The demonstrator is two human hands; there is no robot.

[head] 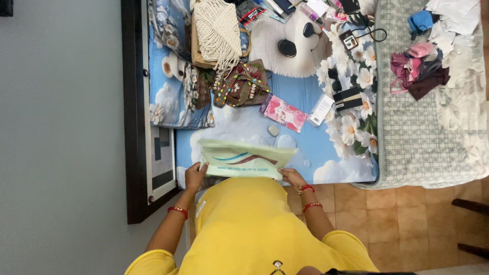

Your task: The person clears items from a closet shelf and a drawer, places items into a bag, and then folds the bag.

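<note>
Blue bed sheet behind; left hand and right hand each pinch the pale green bag between them.

so the flat bag is pale mint green with teal and maroon swooshes, the bedsheet is sky blue with white clouds and white daisies. pink floral packet, cream macrame bag, grey-green lattice blanket, yellow top, red bangles, terracotta floor tiles
</note>
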